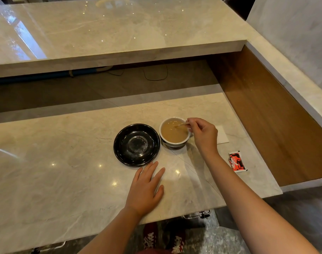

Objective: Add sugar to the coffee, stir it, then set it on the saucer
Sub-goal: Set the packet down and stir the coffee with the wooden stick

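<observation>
A white cup of light brown coffee (174, 133) stands on the marble counter, just right of a black saucer (136, 145) with nothing on it. My right hand (204, 134) hovers at the cup's right rim and pinches a thin wooden stirrer (181, 124) whose tip dips into the coffee. My left hand (145, 189) lies flat on the counter in front of the saucer, fingers spread, holding nothing. A red and white sugar packet (236, 161) lies on the counter to the right of the cup.
A white napkin (222, 134) lies behind my right hand. A raised marble ledge (119, 52) runs along the back, and a wooden side panel (270, 114) bounds the counter on the right. The counter's front edge is near my forearms.
</observation>
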A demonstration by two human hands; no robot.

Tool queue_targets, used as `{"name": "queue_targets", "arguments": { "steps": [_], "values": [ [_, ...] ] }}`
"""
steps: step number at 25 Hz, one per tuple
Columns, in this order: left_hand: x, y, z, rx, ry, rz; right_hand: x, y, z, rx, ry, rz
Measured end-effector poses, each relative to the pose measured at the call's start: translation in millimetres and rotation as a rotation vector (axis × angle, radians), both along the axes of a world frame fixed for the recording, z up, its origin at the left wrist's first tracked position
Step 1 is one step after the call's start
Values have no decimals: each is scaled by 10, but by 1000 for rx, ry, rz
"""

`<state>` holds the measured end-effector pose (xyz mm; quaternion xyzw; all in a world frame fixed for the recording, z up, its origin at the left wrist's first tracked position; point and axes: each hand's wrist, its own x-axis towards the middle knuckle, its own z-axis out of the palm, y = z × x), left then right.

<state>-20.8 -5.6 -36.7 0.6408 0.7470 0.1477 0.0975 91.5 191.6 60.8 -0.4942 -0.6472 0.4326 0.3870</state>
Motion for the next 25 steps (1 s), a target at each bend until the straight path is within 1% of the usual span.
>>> {"name": "queue_targets", "arguments": {
  "steps": [4,6,8,11,14,16,20,25],
  "values": [
    [-1,-5,-9,-1,-4,2,99,85,63,177,-170,125],
    [0,-11,-9,6,-15,-1,199,99,72,219,-230,164],
    [-3,-10,-8,12,-22,-2,277,92,61,222,-247,175],
    [-6,-9,-18,18,-25,-2,326,48,35,107,-167,161],
    [-9,-10,-27,15,-33,-3,261,-29,-12,-108,21,117],
    [-7,-8,-27,18,-30,-7,180,-76,-44,-186,118,81],
    [-2,-16,-14,32,-36,-5,14,-109,-24,-136,139,12],
    [0,-15,-3,47,-34,-12,13,1,-4,-10,24,11]
  ]
}}
